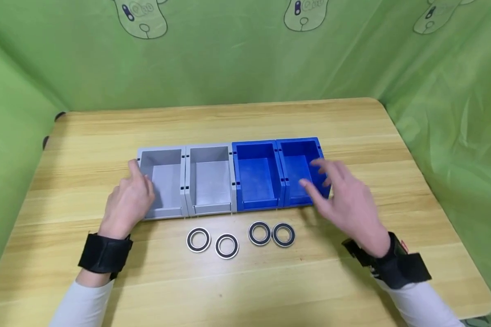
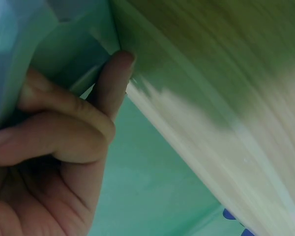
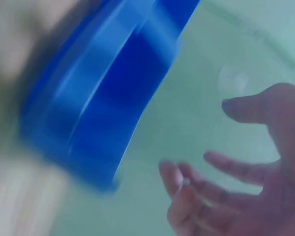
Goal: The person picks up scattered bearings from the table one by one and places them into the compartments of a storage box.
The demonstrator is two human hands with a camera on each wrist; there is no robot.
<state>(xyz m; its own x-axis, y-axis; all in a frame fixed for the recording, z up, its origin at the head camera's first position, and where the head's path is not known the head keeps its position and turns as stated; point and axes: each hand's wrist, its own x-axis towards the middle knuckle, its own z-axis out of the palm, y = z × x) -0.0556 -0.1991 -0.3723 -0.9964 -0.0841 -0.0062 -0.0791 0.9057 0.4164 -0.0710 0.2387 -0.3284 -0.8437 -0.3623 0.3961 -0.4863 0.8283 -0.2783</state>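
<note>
A row of joined bins holds two grey ones and two blue ones. My left hand (image 1: 128, 202) is at the outer side of the leftmost grey bin (image 1: 167, 212), its curled fingers (image 2: 64, 137) against the wall in the left wrist view. The left thumb's contact is partly hidden. My right hand (image 1: 349, 202) hovers by the rightmost blue bin (image 1: 298, 141), thumb and fingers spread apart with nothing between them. In front of the row lie two pairs of black-sealed ring bearings, including a left bearing (image 1: 188, 240) and a right bearing (image 1: 292, 235).
The second grey bin (image 1: 210, 175) and the inner blue bin (image 1: 255, 177) stand mid-row. All sit on a wood-grain table (image 1: 245, 290). Green fabric (image 1: 229, 68) hangs behind the table and at both sides.
</note>
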